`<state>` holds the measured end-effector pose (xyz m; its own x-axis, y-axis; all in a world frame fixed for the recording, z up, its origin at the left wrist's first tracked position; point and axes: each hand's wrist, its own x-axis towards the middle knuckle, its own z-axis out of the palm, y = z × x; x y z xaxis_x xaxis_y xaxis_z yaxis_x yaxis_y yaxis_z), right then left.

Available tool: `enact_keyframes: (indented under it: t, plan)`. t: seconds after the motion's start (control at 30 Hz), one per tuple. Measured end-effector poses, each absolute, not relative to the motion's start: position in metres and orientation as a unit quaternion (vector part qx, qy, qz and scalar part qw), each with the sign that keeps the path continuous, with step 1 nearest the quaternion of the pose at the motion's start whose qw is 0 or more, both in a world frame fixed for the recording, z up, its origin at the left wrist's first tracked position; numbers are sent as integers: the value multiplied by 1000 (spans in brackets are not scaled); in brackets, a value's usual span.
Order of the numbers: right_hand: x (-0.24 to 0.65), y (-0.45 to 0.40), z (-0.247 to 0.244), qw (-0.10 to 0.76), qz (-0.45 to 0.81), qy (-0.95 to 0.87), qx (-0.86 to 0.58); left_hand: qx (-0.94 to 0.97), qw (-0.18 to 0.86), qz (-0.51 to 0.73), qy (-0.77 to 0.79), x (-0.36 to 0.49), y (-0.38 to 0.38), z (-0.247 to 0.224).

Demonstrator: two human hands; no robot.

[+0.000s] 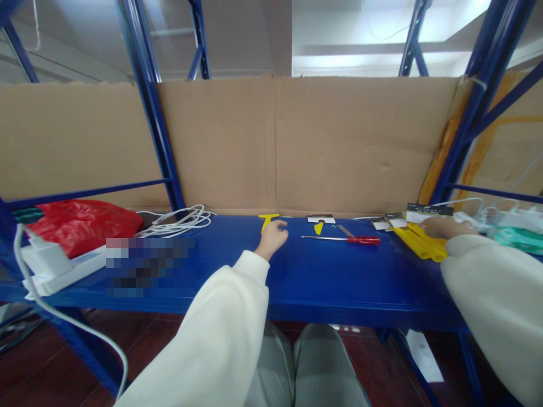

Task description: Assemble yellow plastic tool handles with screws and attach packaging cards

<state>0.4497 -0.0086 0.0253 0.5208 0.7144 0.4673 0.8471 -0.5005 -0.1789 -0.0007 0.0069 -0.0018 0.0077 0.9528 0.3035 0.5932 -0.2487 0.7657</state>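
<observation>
My left hand (272,239) is over the back middle of the blue shelf, its fingers curled. A yellow T-shaped tool (268,217) stands out beyond it, with its stem running in beside the fingers. At the right, my right hand (447,227) is closed at the top of some yellow rolled packets (418,242) with a dark header card (429,210); its fingertips are partly hidden. Between the hands lie a screwdriver (363,240) with a red handle, a small yellow piece (319,228) and a white card (320,219).
A red plastic bag (87,223), a white power strip (80,274) and coiled white cable (182,221) are on the left. Cardboard (331,147) walls the back. Blue posts (155,113) rise at both sides. White cables and a green packet (520,239) lie far right.
</observation>
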Motion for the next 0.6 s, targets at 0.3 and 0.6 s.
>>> enact_keyframes:
  t: [0.3, 0.6]
  plan:
    - [320, -12, 68, 225, -114, -504, -826, 677, 67, 239, 693, -11, 2, -6]
    - [267, 13, -1, 365, -110, -624, -683, 696, 53, 224, 680, -15, 2, -10]
